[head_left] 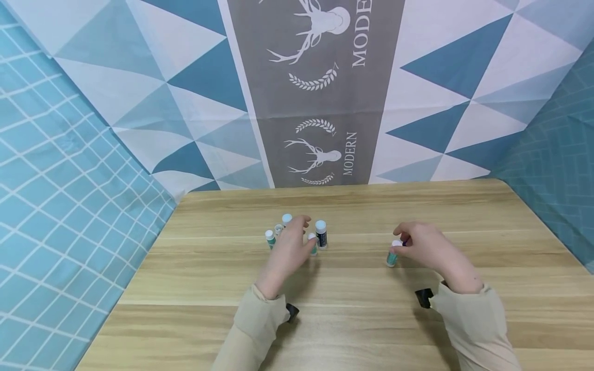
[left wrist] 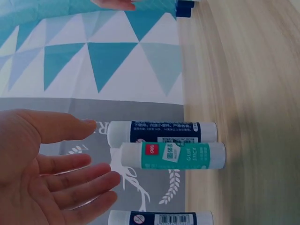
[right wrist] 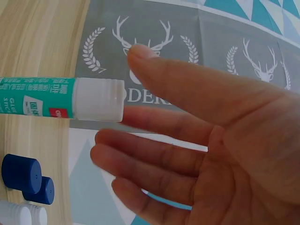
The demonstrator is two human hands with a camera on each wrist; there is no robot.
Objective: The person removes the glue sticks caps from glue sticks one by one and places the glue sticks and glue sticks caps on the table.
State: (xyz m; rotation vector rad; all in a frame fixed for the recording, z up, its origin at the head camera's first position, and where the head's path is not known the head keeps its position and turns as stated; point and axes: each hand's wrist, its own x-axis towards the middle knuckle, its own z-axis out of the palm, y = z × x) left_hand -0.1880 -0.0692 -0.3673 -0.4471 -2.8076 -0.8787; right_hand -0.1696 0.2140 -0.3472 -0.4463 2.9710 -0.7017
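My left hand (head_left: pixel 289 247) hovers over a group of glue sticks, its fingers loosely extended with nothing held. Right by it stands a green glue stick (left wrist: pixel 183 155) with a white cap, upright and apart from the fingers in the left wrist view. Close behind is a navy glue stick (left wrist: pixel 164 126), also upright and white-capped. My right hand (head_left: pixel 429 248) is at the top of another upright green glue stick (right wrist: pixel 37 98). In the right wrist view the thumb and fingers spread around its white top (right wrist: pixel 99 99) without closing; contact is unclear.
Left of my left hand stand another green glue stick (head_left: pixel 270 239), a small white-topped one (head_left: pixel 278 229) and a larger white cap (head_left: pixel 287 218). Short blue cylinders (right wrist: pixel 21 173) and white cylinders (right wrist: pixel 14 213) stand near my right hand. A patterned cloth (head_left: pixel 320 93) hangs behind the wooden table (head_left: pixel 343 330).
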